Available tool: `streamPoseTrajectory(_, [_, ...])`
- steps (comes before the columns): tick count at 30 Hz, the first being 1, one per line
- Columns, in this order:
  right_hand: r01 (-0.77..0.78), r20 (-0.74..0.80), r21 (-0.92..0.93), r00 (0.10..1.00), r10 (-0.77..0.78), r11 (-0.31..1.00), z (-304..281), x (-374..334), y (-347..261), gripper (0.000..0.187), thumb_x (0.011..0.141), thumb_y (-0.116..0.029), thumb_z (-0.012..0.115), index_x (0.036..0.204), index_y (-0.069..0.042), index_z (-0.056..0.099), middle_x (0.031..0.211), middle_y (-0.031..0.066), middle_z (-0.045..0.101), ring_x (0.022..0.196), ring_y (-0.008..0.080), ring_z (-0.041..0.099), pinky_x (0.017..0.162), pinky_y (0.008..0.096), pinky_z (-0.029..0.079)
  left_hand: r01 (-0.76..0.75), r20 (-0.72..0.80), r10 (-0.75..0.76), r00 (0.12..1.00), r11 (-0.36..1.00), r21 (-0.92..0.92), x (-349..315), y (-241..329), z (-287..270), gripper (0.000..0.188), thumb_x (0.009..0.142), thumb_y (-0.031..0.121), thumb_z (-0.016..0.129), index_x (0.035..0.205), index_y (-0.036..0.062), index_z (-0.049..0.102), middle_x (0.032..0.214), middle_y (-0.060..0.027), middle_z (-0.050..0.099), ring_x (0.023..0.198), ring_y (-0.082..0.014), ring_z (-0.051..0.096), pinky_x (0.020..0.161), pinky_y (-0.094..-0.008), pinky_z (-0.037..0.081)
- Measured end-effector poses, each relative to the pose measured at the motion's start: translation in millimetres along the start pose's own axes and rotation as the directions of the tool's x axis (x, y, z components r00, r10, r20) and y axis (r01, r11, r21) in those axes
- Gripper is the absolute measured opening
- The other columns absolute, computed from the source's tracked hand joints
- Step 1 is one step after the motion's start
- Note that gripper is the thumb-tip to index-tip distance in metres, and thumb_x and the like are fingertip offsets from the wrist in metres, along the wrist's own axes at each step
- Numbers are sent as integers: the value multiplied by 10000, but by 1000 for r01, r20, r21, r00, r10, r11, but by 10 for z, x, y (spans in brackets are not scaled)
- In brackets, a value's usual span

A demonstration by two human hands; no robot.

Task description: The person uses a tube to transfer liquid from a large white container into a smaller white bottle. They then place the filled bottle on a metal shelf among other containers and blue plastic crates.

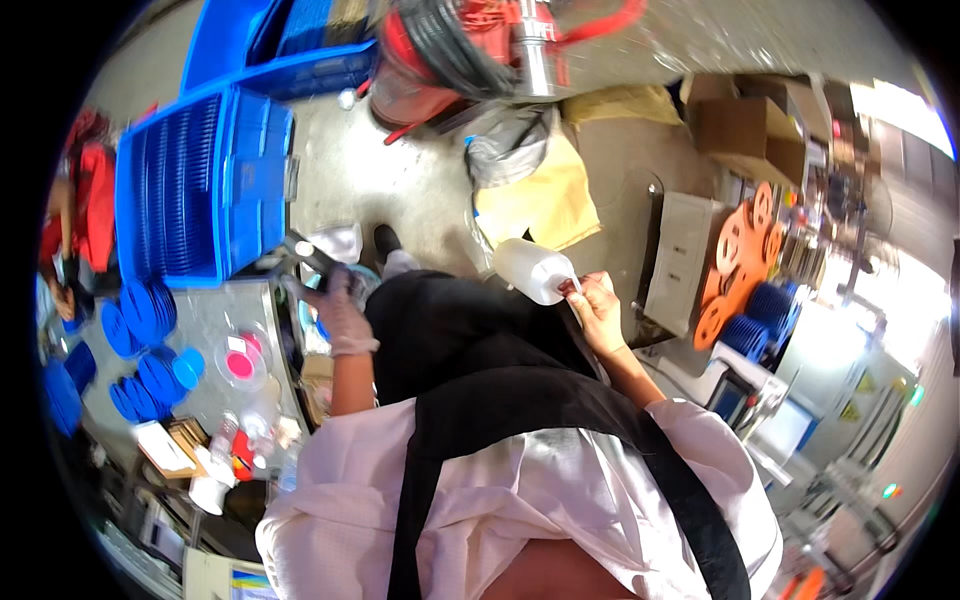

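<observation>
My right hand (598, 305) is closed around the neck end of a translucent white plastic bottle (535, 270). The bottle lies tilted in front of my black apron (450, 320), with its base pointing up and left. A small dark red part shows at my fingers. My left hand (345, 318), in a pale thin glove, is blurred beside the edge of the grey table (285, 345). Close to its fingertips is a dark object with a pale round end (304, 248); whether the hand touches it is unclear.
Blue plastic crates (230, 190) and blue reels (150, 310) are at left, with a pink-centred clear reel (242, 357) on the table. Ahead lies a yellow sack (540, 195) near a red machine (430, 75). Right stand a white cabinet (682, 260) and orange reels (735, 260).
</observation>
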State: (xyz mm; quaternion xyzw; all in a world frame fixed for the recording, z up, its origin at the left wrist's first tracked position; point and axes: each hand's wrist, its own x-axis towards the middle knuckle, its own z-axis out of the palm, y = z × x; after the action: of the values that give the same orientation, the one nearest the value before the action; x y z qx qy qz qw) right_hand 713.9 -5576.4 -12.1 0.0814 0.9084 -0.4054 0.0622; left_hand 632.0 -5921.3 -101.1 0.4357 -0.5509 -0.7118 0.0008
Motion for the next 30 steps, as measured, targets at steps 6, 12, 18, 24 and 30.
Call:
streamPoseTrajectory(6, [-145, -395, 197, 894, 214, 970, -983, -910, 736, 92, 863, -137, 673, 869, -48, 696, 816, 68, 617, 835, 220, 526, 762, 323, 450, -25, 430, -11, 903, 997, 78, -1209, -468, 921, 1041, 822, 83, 662, 1524, 204, -98, 891, -70, 524, 743, -174, 501, 710, -332, 457])
streamPoseTrajectory(12, [-185, -638, 119, 739, 218, 975, -1955, -1655, 1451, 99, 823, -132, 695, 798, -51, 645, 744, 66, 575, 789, 248, 515, 730, 365, 435, -85, 585, -52, 810, 975, 204, -2117, -691, 1904, 1031, 846, 131, 679, 1523, 148, -98, 1015, -130, 535, 796, -209, 533, 762, -349, 486])
streamPoseTrajectory(18, [-336, -800, 152, 510, 316, 929, -2851, -1939, 2229, 184, 814, -165, 698, 734, -52, 576, 692, 63, 545, 750, 261, 489, 715, 378, 405, -124, 716, -75, 694, 967, 221, -3177, -773, 3109, 1034, 782, 149, 705, 1529, 247, -2, 1135, -110, 481, 869, -216, 508, 810, -428, 481])
streamPoseTrajectory(24, [-391, -837, 306, 323, 441, 868, -3732, -1457, 2996, 136, 804, -190, 704, 753, -78, 645, 702, 83, 542, 765, 276, 521, 686, 377, 429, -247, 812, -86, 578, 929, 274, -3365, -1203, 4539, 1017, 791, 163, 683, 1528, 226, -15, 1443, -159, 311, 1159, -324, 466, 909, -440, 476])
streamPoseTrajectory(30, [-301, -828, 217, 448, 338, 929, -4791, -237, 3507, 189, 854, -200, 637, 739, -53, 603, 731, 96, 555, 781, 288, 516, 690, 379, 428, -389, 885, -164, 436, 852, 349, -3121, -1609, 6364, 1008, 788, 91, 618, 1530, 209, -54, 1196, -134, 478, 865, -225, 544, 708, -357, 506])
